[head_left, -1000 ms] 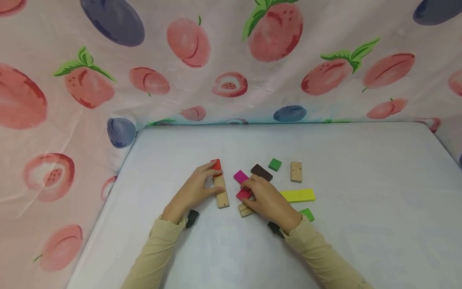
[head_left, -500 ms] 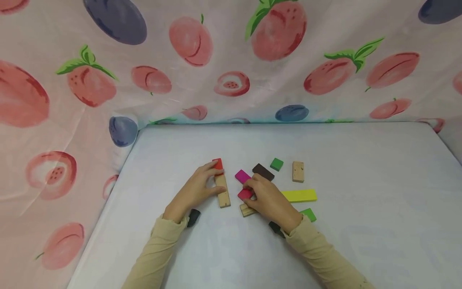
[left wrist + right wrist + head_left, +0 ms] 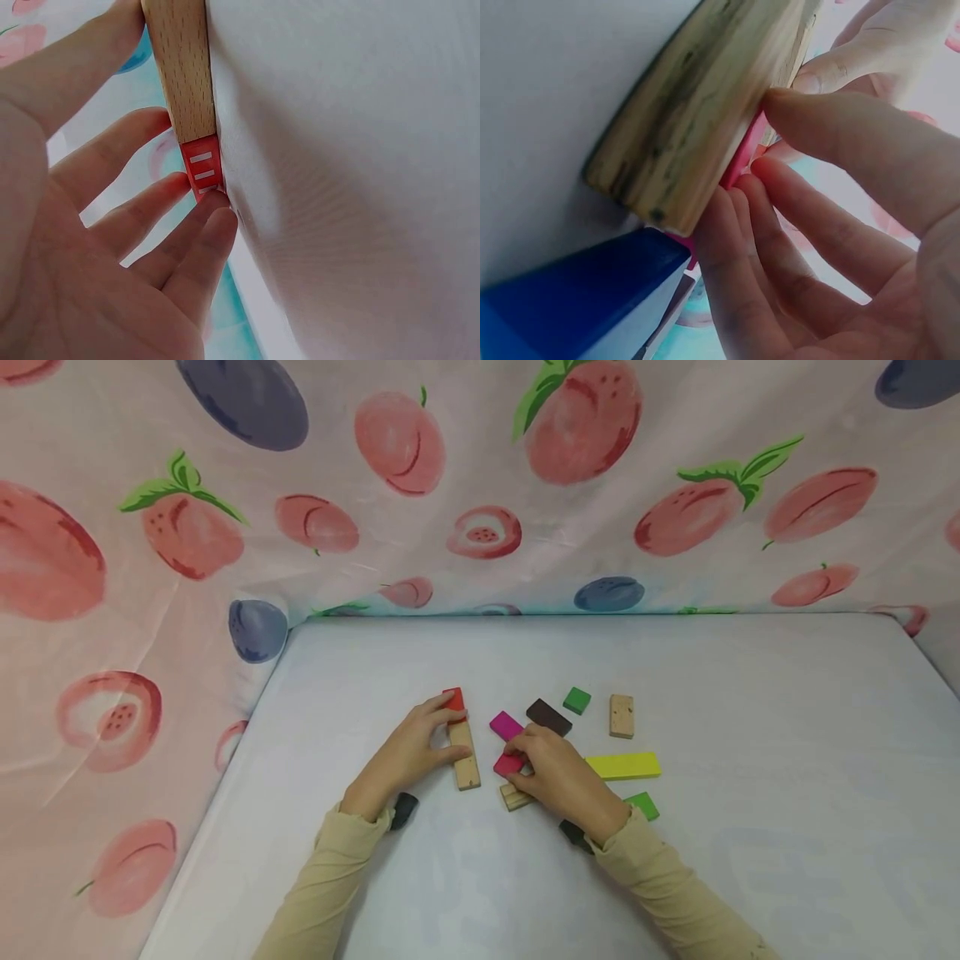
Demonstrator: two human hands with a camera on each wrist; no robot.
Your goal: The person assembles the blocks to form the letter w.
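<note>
My left hand [image 3: 408, 747] rests its fingertips on a red block [image 3: 453, 697] and its thumb on plain wooden blocks [image 3: 468, 773] set end to end with it. In the left wrist view, the red block [image 3: 201, 161] shows pale dashes and meets the wood [image 3: 184, 75]. My right hand [image 3: 562, 777] pinches a pinkish-red block [image 3: 507, 765] between thumb and fingers; part of that block [image 3: 742, 154] shows in the right wrist view. Just in front lies a grooved wooden block [image 3: 514, 798]. A blue block [image 3: 592, 289] sits near the right fingers, hidden in the head view.
Around the right hand lie a magenta block [image 3: 506, 725], a dark brown block [image 3: 549, 717], a yellow block [image 3: 626, 766] and a light green block [image 3: 642, 806]. Farther back are a dark green block [image 3: 577, 700] and another wooden block [image 3: 622, 717]. Fruit-patterned cloth [image 3: 480, 485] borders the white table [image 3: 750, 718].
The head view has shifted slightly, so everything appears a little farther right. Both hands and the blocks otherwise keep their places.
</note>
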